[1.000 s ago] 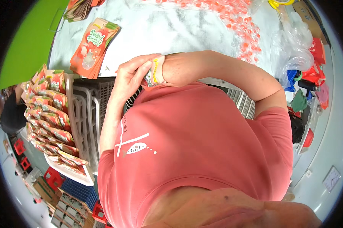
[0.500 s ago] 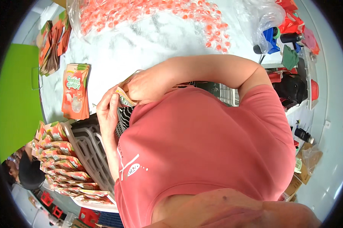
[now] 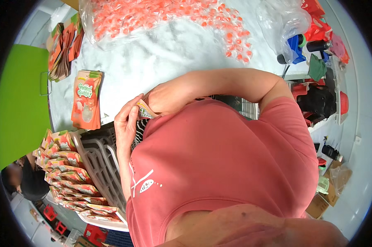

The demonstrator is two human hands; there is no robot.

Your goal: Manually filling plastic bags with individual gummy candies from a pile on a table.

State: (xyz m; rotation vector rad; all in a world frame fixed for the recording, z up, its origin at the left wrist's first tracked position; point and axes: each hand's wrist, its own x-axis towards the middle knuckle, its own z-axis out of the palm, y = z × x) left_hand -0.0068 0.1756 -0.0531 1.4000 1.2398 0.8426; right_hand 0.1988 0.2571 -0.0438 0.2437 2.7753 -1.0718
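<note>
At the front edge of the table, close to my shirt, a printed candy pouch point(image 3: 145, 110) is held tilted. My left hand point(image 3: 127, 120) grips its left side, thumb on the near face and fingers behind. My right hand point(image 3: 166, 99) reaches across at the pouch's mouth; its fingers are hidden in or behind the pouch, so their pose does not show. To the left on the table lies a stack of flat orange-red pouches point(image 3: 86, 101). Farther off, wrapped orange-red candies point(image 3: 153, 16) are spread over the table.
Filled pouches point(image 3: 72, 177) stand in rows in a white crate at the lower left, beside grey plastic baskets point(image 3: 97, 152). More pouch bundles point(image 3: 64, 49) stand at the far left. A clear plastic bag point(image 3: 282, 24) lies at the right. Another person point(image 3: 31, 181) is at the left rim.
The view has shifted slightly, so the table items sit lower and farther right. My right hand has sunk lower behind the pouch, and less of the pouch shows between my hands.
</note>
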